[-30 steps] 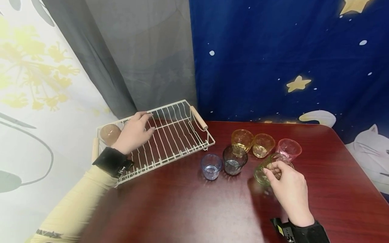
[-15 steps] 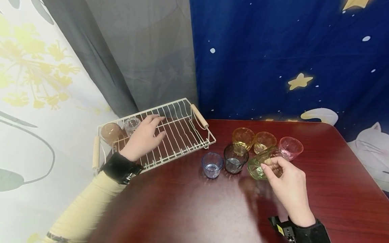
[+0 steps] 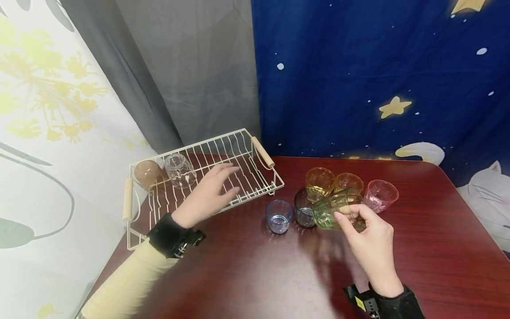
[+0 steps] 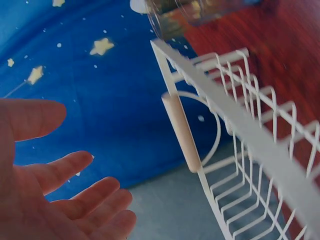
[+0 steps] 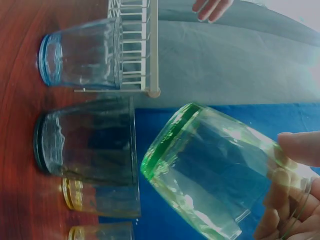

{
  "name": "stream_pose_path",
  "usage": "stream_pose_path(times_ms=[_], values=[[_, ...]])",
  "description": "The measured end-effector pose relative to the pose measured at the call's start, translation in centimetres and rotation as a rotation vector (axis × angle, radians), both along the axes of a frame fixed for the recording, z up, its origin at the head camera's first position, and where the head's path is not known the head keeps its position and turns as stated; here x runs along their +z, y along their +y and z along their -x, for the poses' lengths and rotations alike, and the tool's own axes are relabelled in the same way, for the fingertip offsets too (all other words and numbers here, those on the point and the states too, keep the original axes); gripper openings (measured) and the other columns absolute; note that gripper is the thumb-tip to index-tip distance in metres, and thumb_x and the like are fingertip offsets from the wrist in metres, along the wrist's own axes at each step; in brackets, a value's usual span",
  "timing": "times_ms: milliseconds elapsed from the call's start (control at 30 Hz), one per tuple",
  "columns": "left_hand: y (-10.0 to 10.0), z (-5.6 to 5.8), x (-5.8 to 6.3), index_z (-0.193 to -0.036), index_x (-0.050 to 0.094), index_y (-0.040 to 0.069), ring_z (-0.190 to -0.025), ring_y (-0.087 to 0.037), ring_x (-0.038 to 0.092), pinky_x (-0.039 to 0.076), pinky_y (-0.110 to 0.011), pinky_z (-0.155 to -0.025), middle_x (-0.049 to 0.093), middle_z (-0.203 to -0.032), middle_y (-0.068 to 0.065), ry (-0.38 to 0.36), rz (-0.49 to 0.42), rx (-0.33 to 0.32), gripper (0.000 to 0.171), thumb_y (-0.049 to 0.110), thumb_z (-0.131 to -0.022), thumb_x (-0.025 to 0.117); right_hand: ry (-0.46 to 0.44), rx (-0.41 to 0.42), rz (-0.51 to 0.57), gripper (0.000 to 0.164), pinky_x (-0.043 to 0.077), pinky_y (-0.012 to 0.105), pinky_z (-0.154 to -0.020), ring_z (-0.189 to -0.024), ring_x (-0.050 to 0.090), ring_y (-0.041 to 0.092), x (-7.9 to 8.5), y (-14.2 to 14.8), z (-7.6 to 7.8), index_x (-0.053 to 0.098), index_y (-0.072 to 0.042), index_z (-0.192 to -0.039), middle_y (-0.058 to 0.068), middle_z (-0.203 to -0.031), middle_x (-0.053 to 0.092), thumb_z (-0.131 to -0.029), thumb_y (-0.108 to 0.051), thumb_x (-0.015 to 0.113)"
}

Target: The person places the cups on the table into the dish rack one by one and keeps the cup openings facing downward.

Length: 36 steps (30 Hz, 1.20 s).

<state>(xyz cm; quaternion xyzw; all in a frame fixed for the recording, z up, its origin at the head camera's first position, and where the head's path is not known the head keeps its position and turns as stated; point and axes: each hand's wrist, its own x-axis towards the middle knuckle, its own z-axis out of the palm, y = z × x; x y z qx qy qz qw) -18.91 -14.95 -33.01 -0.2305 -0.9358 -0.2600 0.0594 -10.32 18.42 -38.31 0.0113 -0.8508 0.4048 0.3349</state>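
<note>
Near its rim, a green glass [image 3: 330, 212] is held by my right hand [image 3: 370, 243], tilted with its thick base toward the left. In the right wrist view the green glass [image 5: 210, 165] is off the table, thumb and fingers [image 5: 280, 200] gripping it. My left hand [image 3: 209, 192] hovers over the front of the white wire rack [image 3: 215, 166], fingers spread and holding nothing. Inside the rack, at its left end, a clear glass [image 3: 180, 170] and a brown glass [image 3: 147, 174] stand upside down.
A blue glass [image 3: 279, 217] and a dark grey glass [image 3: 304, 212] stand upright between rack and right hand. Behind are two yellow glasses, one amber-rimmed [image 3: 320, 179], and a pink glass [image 3: 381, 195]. The rack has wooden handles [image 3: 263, 152]. Curtains hang behind the table [image 3: 255, 274].
My right hand has lifted and tilted the green glass, carrying it left until it overlaps the grey glass in view. My left hand has moved right, away from the clear glass, uncovering it.
</note>
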Motion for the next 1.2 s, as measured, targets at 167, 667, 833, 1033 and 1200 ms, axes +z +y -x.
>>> stream_pose_path(times_ms=[167, 667, 833, 1033, 1200], values=[[0.8, -0.5, -0.6, -0.141, 0.049, 0.006, -0.14, -0.029, 0.041, 0.034, -0.046, -0.118, 0.045, -0.148, -0.015, 0.007, -0.055, -0.006, 0.054, 0.024, -0.093, 0.064, -0.011, 0.044, 0.085, 0.014, 0.039, 0.007, -0.058, -0.063, 0.052, -0.01, -0.5, -0.5, 0.3, 0.073, -0.016, -0.085, -0.027, -0.074, 0.06, -0.078, -0.007, 0.081], [4.1, -1.5, -3.3, -0.141, 0.05, 0.007, -0.138, -0.026, 0.044, 0.035, -0.045, -0.118, 0.047, -0.147, -0.013, -0.051, -0.165, -0.061, 0.051, 0.022, -0.093, 0.063, -0.056, 0.226, 0.437, 0.01, 0.046, 0.011, -0.059, -0.071, 0.059, -0.002, -1.6, -2.6, 0.8, 0.069, 0.003, -0.093, -0.019, -0.085, 0.068, -0.084, 0.005, 0.071], [5.3, -2.0, -4.4, -0.141, 0.05, 0.007, -0.137, -0.024, 0.045, 0.036, -0.042, -0.117, 0.049, -0.145, -0.011, -0.073, -0.171, -0.095, 0.052, 0.022, -0.093, 0.064, -0.038, 0.272, 0.494, 0.01, 0.047, 0.012, -0.062, -0.071, 0.059, -0.001, -2.0, -3.6, 0.9, 0.066, 0.007, -0.092, -0.015, -0.084, 0.068, -0.083, 0.009, 0.069], [6.6, -2.4, -5.1, -0.147, 0.043, 0.009, -0.139, -0.021, 0.043, 0.035, -0.04, -0.118, 0.048, -0.147, -0.008, -0.129, -0.187, -0.11, 0.056, 0.028, -0.097, 0.06, -0.026, 0.335, 0.62, 0.009, 0.048, 0.012, -0.064, -0.073, 0.06, 0.0, -2.3, -4.7, 0.9, 0.063, 0.011, -0.091, -0.009, -0.084, 0.07, -0.083, 0.013, 0.066], [7.2, -2.7, -5.6, -0.151, 0.037, 0.012, -0.143, -0.02, 0.039, 0.033, -0.041, -0.119, 0.044, -0.152, -0.007, -0.207, -0.243, -0.076, 0.059, 0.033, -0.099, 0.056, 0.0, 0.388, 0.713, 0.01, 0.05, 0.012, -0.067, -0.076, 0.061, 0.001, -2.4, -5.4, 1.0, 0.063, 0.007, -0.09, -0.007, -0.083, 0.068, -0.084, 0.014, 0.064]])
